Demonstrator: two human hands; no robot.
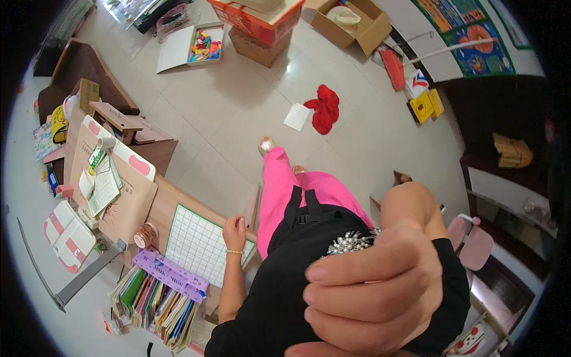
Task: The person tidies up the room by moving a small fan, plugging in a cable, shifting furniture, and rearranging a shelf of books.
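Note:
Close to the camera, my right hand (370, 290) is raised in front of the black top, its fingers bent and side by side; whether it holds anything is hidden. My left hand (234, 232), with a beaded bracelet (234, 252) at the wrist, is loosely closed over the desk edge beside a white grid board with a green border (196, 241). Nothing shows in that hand. A silvery beaded ornament (350, 243) is partly covered by my right hand. On the floor ahead, a red cloth (325, 109) lies crumpled beside a white sheet (296, 117).
The wooden desk (178, 192) at left bears papers (105, 189), a jar (146, 235) and a purple file holder (169, 274) of booklets. Across the floor stand an orange-rimmed bin (267, 22), an open white box (207, 42) of colourful pieces and a cardboard box (370, 26). Dark shelving (495, 178) is at right.

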